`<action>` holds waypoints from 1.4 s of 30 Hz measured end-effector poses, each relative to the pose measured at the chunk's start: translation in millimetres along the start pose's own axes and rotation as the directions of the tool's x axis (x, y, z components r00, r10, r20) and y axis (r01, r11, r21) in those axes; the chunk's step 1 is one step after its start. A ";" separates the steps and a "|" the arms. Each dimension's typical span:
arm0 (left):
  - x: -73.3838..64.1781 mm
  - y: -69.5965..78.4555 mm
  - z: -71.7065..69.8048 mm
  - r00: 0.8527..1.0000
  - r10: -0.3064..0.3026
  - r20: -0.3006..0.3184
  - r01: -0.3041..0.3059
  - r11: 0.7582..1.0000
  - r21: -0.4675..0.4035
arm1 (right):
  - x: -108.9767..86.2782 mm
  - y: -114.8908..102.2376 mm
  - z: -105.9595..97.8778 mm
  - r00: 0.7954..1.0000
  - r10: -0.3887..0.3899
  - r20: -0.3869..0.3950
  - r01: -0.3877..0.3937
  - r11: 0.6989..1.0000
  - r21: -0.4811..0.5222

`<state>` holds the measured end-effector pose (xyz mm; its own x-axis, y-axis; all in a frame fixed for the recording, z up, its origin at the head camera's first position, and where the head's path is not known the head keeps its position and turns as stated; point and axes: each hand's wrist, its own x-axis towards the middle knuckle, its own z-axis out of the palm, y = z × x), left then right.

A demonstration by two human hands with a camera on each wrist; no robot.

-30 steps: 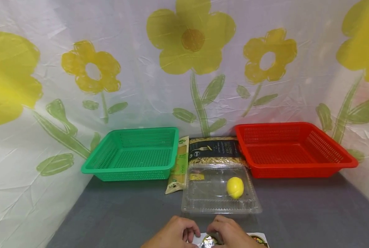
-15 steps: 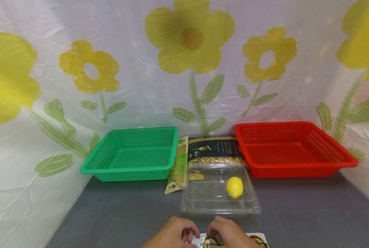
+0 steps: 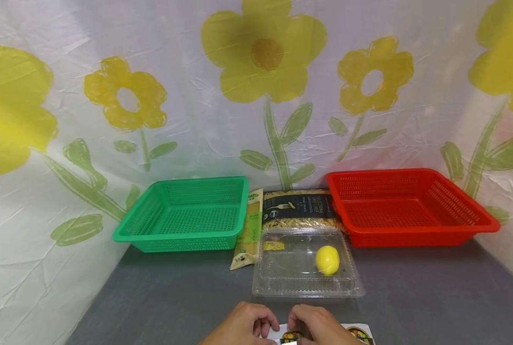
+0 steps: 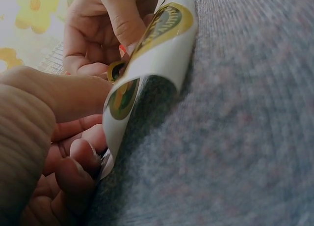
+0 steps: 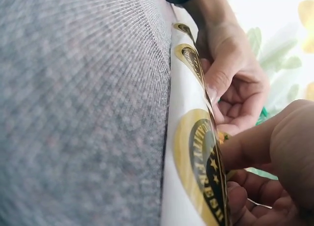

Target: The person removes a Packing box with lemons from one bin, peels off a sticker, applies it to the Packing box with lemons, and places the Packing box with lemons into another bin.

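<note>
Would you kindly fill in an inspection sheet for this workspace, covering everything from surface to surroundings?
Surface: dark grey tabletop.
Job's things: white label sheet, edge curled up.
Clutter: clear container; yellow round item, inside or atop it, unclear which; pasta bag; tan package; green basket; red basket.
Hands: left hand and right hand both hold the label sheet.
Cables: nothing seen.
Surroundings: flower-print backdrop, behind and at the sides.

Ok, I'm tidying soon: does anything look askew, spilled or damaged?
No spill or damage shows. The tan-and-green packet by the green basket lies askew, its near end slanting; the sticker sheet at front curls instead of lying flat, probably from handling.
</note>
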<state>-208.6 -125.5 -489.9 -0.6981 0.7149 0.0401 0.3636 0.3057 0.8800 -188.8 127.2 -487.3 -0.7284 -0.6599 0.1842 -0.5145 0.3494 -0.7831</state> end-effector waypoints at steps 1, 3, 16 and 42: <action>0.2 0.4 0.1 1.000 -0.004 0.001 0.004 1.000 -0.001 | -0.4 0.0 0.0 1.000 -0.001 0.002 0.001 1.000 0.022; 0.4 1.3 0.3 1.000 -0.007 0.000 0.007 1.000 0.002 | -0.6 -0.8 -0.3 1.000 0.009 0.005 -0.009 0.997 0.074; -0.1 6.1 4.7 1.000 0.002 -0.025 0.001 0.993 0.120 | -3.8 -8.8 -6.2 0.996 0.084 0.016 -0.085 0.964 0.252; 4.9 64.9 -8.4 0.989 0.090 -0.115 -0.067 0.979 0.192 | -3.8 -53.2 -52.1 0.983 0.103 -0.151 -0.073 0.978 0.193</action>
<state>-193.6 -107.4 -428.6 -0.7287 0.6625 0.1732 0.5212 0.3727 0.7677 -182.3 145.8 -415.4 -0.8376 -0.5120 0.1904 -0.3629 0.2612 -0.8944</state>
